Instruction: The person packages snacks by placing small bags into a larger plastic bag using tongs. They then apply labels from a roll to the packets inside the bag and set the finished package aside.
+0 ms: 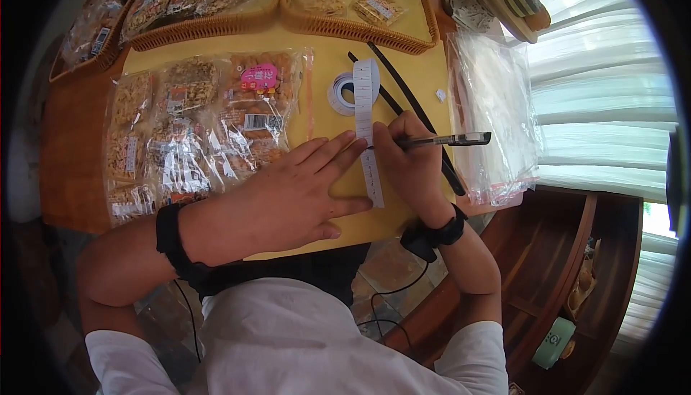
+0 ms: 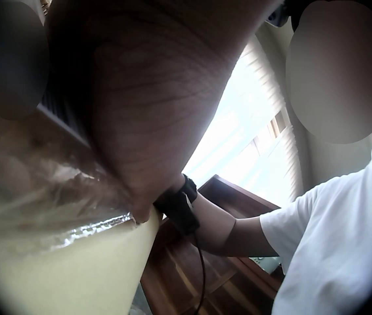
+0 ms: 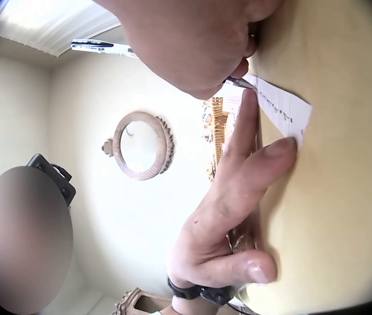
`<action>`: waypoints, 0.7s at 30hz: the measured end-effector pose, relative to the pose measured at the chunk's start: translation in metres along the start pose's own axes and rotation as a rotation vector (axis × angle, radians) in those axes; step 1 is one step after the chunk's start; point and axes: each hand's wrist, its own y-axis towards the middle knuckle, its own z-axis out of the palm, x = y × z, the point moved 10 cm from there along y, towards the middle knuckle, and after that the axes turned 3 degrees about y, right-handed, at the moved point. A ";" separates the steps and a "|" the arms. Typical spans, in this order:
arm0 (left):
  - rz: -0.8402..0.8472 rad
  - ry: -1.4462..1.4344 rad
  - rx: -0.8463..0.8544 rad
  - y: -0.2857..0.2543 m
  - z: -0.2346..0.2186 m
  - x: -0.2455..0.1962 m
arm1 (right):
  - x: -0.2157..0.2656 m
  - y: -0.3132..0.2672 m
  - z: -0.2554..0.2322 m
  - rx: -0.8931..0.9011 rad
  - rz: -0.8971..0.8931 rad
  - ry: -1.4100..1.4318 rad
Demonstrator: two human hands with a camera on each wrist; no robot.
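A narrow white label strip [image 1: 365,96] with rows of small marks runs toward the body from its roll [image 1: 337,97] on the yellow tabletop. My left hand [image 1: 299,188] lies with fingers spread, fingertips on the strip's left edge. In my right hand [image 1: 414,172] I grip a black pen [image 1: 464,139], its clear barrel pointing right. The right wrist view shows the pen tip [image 3: 240,83] at the strip [image 3: 285,108], beside the left index fingertip. Handwritten-looking marks run along the strip's near part. The left wrist view shows mostly the underside of the left hand [image 2: 146,118].
Clear-bagged snack packs [image 1: 191,125] lie left of the strip. Wicker baskets [image 1: 209,34] of packs line the back. Two black strips [image 1: 414,93] lie beside the roll, partly behind the right hand. Clear plastic bags [image 1: 497,121] lie at the right edge, near a wooden shelf [image 1: 540,251].
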 end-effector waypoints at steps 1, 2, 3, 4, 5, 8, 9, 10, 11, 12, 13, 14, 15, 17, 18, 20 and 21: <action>0.002 0.001 0.000 0.000 0.000 0.000 | 0.000 0.000 -0.001 -0.002 -0.001 -0.001; 0.002 0.004 -0.001 -0.001 0.001 0.000 | -0.001 -0.001 0.000 0.012 -0.006 -0.021; 0.002 0.007 -0.003 -0.001 0.001 0.000 | -0.002 -0.001 0.001 0.026 -0.013 -0.041; 0.001 0.009 -0.005 -0.001 0.002 0.001 | -0.004 0.000 0.001 0.026 -0.016 -0.041; 0.005 0.001 -0.013 -0.001 0.003 0.001 | -0.012 0.001 -0.003 -0.005 0.039 0.049; 0.006 -0.012 -0.016 -0.001 0.001 0.000 | -0.011 0.006 -0.004 -0.050 0.074 0.103; 0.002 -0.018 -0.013 0.000 0.000 0.001 | -0.007 0.008 -0.005 -0.064 0.054 0.065; 0.004 -0.017 -0.013 0.000 0.000 0.002 | -0.008 0.008 -0.005 -0.065 0.054 0.064; 0.004 -0.025 -0.011 0.001 0.001 0.002 | -0.009 0.008 -0.004 -0.054 0.046 0.048; 0.003 -0.033 -0.010 0.001 0.001 0.002 | -0.010 0.008 -0.001 -0.041 0.038 0.031; 0.001 -0.034 -0.010 0.001 0.001 0.002 | -0.011 0.008 0.000 -0.038 0.038 0.032; -0.005 -0.039 -0.005 0.001 0.002 0.003 | -0.009 0.008 0.002 -0.026 0.009 0.049; -0.008 -0.044 0.000 0.001 0.002 0.003 | -0.006 0.007 0.002 -0.016 -0.019 0.066; -0.010 -0.051 -0.004 0.001 0.002 0.003 | -0.004 0.007 0.001 -0.033 -0.018 0.052; -0.014 -0.058 -0.007 0.001 0.001 0.003 | -0.002 0.007 0.001 -0.047 -0.017 0.041; -0.017 -0.059 0.002 0.001 0.002 0.004 | -0.002 0.007 0.002 -0.044 -0.011 0.028; -0.017 -0.059 0.010 0.001 0.002 0.004 | -0.003 0.008 0.002 -0.044 -0.005 0.014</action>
